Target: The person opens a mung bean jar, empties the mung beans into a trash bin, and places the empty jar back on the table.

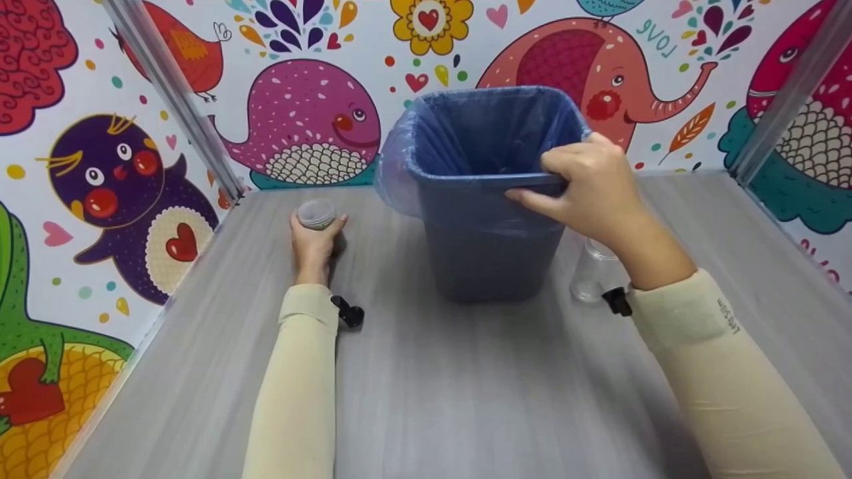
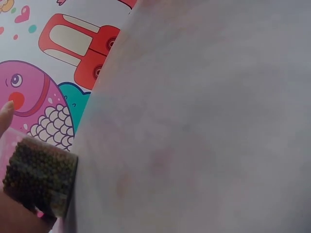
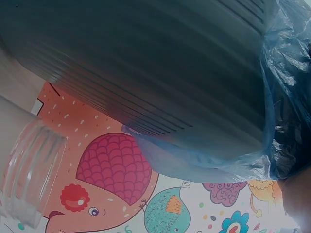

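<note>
My left hand point(image 1: 311, 249) grips a small clear jar point(image 1: 317, 211) at the left of the table, thumb on its right side. In the left wrist view, small dark-green beans point(image 2: 39, 174) fill that jar. A grey-blue trash bin point(image 1: 492, 253), upright at the middle, has a thin blue liner bag point(image 1: 397, 166) folded over its rim. At the bin's front right corner, my right hand point(image 1: 592, 189) holds the rim, fingers over the top and thumb outside. Below that hand is a clear jar point(image 1: 592, 269), partly hidden by the wrist; its threaded neck point(image 3: 36, 170) shows in the right wrist view.
A grey wood-grain table point(image 1: 399, 386) spans the area. Cartoon-printed walls point(image 1: 439, 66) close it in at the back and sides, with metal corner posts point(image 1: 180, 100). A black wrist clip point(image 1: 349, 313) sticks out from the left sleeve.
</note>
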Demonstrator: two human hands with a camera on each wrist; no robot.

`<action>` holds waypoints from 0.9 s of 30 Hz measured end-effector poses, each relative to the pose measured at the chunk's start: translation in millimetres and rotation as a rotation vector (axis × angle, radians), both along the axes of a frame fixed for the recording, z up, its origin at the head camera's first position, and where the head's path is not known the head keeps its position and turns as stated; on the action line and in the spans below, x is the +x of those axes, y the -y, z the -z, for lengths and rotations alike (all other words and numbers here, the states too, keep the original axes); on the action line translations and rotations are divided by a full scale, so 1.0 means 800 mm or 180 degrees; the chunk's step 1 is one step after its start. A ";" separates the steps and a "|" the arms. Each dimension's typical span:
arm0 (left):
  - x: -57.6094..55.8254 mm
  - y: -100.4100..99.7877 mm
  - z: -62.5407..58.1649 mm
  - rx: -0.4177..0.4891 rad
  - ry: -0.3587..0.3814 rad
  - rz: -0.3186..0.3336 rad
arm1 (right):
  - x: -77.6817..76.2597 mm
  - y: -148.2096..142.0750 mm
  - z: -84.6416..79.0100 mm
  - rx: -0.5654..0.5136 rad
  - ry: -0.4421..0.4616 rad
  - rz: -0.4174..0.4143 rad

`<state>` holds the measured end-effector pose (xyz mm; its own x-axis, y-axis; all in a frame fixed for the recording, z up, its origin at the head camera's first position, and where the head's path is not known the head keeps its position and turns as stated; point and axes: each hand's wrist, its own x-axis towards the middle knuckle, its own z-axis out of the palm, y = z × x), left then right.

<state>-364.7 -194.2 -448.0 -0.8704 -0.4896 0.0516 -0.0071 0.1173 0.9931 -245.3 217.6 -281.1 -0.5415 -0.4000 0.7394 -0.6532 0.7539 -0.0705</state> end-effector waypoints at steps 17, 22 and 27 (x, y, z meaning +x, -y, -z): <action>0.001 0.003 0.005 -0.0059 0.0058 0.0154 | 0.001 0.001 0.000 -0.0001 -0.0016 -0.0013; 0.004 0.005 0.005 -0.0187 0.0104 0.0218 | 0.000 0.000 0.000 -0.0022 -0.0002 -0.0043; 0.010 0.009 0.005 -0.0165 0.0151 0.0447 | 0.002 0.002 0.000 -0.0062 0.0045 -0.0016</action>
<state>-356.5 -201.5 -451.9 -0.9322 -0.3607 0.0309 -0.0337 0.1714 0.9846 -243.4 216.2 -281.1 -0.5499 -0.3884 0.7395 -0.6559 0.7489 -0.0944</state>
